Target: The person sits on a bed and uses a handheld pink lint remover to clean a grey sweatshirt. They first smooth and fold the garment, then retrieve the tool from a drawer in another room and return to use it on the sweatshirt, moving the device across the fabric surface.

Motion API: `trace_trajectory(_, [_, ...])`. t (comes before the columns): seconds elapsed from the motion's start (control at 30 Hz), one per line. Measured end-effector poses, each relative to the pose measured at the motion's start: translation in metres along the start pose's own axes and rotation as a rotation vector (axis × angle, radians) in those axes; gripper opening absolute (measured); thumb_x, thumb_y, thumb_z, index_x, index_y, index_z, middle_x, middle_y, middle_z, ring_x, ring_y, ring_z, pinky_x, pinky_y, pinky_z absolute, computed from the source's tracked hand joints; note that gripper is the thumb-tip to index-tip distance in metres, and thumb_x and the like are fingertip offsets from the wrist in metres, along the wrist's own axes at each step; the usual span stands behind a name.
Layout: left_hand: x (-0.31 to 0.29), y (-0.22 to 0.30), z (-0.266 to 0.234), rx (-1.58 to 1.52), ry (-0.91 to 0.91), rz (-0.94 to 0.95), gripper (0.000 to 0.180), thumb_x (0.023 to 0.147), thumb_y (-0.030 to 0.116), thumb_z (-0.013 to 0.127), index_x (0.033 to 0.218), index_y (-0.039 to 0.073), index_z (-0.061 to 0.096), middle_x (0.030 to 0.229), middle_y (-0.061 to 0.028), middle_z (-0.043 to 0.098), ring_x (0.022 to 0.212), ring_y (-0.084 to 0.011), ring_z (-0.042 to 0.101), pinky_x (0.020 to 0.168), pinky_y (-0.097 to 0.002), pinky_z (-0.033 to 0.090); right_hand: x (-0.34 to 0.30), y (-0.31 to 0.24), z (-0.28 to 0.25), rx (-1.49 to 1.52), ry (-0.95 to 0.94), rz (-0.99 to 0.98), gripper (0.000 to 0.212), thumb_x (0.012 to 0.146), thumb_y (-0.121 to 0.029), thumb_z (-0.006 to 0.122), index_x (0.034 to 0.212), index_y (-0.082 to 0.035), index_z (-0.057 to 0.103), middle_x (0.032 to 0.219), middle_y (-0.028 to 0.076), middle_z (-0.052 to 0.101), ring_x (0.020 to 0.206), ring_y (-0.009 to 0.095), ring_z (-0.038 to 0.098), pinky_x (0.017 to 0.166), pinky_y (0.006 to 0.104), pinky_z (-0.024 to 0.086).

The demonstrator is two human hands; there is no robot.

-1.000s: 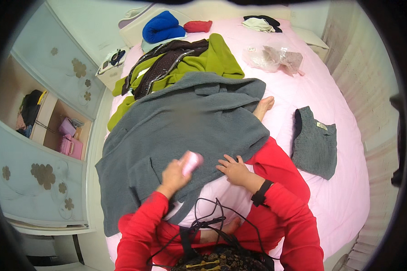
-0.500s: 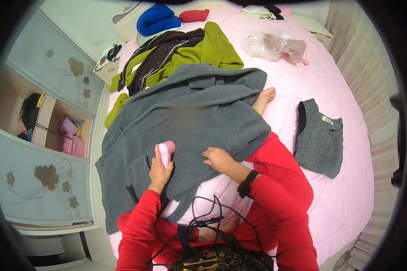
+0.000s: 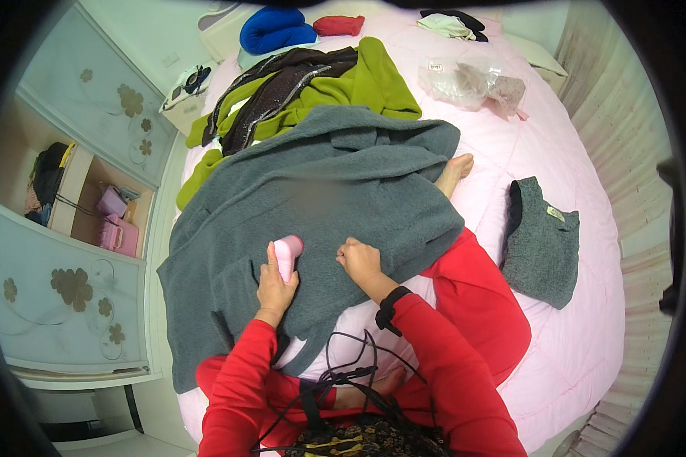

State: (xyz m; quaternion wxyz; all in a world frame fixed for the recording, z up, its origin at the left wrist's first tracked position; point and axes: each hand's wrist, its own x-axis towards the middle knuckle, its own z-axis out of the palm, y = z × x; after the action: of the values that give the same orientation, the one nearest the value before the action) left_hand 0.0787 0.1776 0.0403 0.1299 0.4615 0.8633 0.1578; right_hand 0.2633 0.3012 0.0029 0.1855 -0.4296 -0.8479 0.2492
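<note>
A dark grey wool coat (image 3: 229,217) lies spread over my lap and the bed. My left hand (image 3: 277,289) is wrapped round a pink and white fabric shaver (image 3: 284,257), its pink head tipped against the coat. To the right of the shaver, my right hand (image 3: 360,259) rests on the coat with its fingers curled together. Whatever they pinch, if anything, is hidden.
Pink bedding (image 3: 579,221) stretches all round me. A folded grey knit garment (image 3: 543,251) lies at the right. Beyond the coat are an olive-green garment (image 3: 389,80) and a clear plastic bag (image 3: 461,82). Black cables (image 3: 351,373) trail across my lap.
My right hand has shifted slightly left toward the shaver, its fingers more tightly curled. My left hand keeps hold of the shaver on the coat. The whole view has tilted a little.
</note>
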Motion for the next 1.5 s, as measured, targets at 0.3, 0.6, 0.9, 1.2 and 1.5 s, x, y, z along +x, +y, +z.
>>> trace_trajectory(0.3, [0.007,-0.012,0.003,-0.07,-0.016,-0.013,0.096,0.078,0.022,0.065,0.152,0.022,0.004,0.106,-0.0232,0.055,0.096,-0.0427,0.058,0.084,-0.0491,0.047,-0.006,0.006,-0.006,0.091,0.14,0.057,0.013,0.084,-0.02,0.06,0.083,-0.007,0.06,0.089,0.013,0.06,0.078,0.034,0.064,0.067,0.0449,0.052])
trace_trajectory(0.6, [-0.032,0.064,0.008,-0.035,0.03,0.407,0.081,0.073,0.025,0.066,0.147,0.023,0.032,0.093,-0.0192,0.055,0.087,-0.0398,0.059,0.072,-0.0505,0.05,-0.039,0.033,-0.033,0.049,0.167,-0.209,0.009,0.081,-0.013,0.064,0.082,-0.006,0.059,0.088,0.013,0.058,0.089,0.032,0.058,0.077,0.0418,0.046])
trace_trajectory(0.9, [0.022,0.037,-0.019,0.127,0.131,-0.024,0.079,0.077,0.023,0.064,0.148,0.024,0.029,0.094,-0.0201,0.055,0.088,-0.0392,0.059,0.07,-0.0523,0.049,-0.066,0.051,-0.044,-0.045,0.121,-0.214,0.019,0.075,-0.02,0.07,0.087,-0.009,0.061,0.102,0.007,0.059,0.111,0.025,0.054,0.105,0.046,0.033])
trace_trajectory(1.2, [-0.006,0.059,0.01,0.155,-0.013,0.322,0.081,0.073,0.027,0.065,0.147,0.023,0.032,0.094,-0.0189,0.057,0.087,-0.039,0.061,0.073,-0.0505,0.052,-0.085,0.07,-0.045,-0.07,0.077,-0.319,0.028,0.08,-0.018,0.065,0.106,-0.011,0.059,0.12,0.004,0.057,0.128,0.021,0.044,0.11,0.0435,0.029])
trace_trajectory(1.5, [-0.019,0.076,0.008,0.087,-0.032,0.473,0.076,0.076,0.026,0.062,0.146,0.017,0.035,0.097,-0.0238,0.058,0.089,-0.043,0.06,0.076,-0.0517,0.051,-0.089,0.072,-0.034,-0.065,0.12,-0.284,0.027,0.079,-0.012,0.061,0.106,-0.012,0.058,0.12,0.002,0.057,0.129,0.019,0.044,0.11,0.042,0.029])
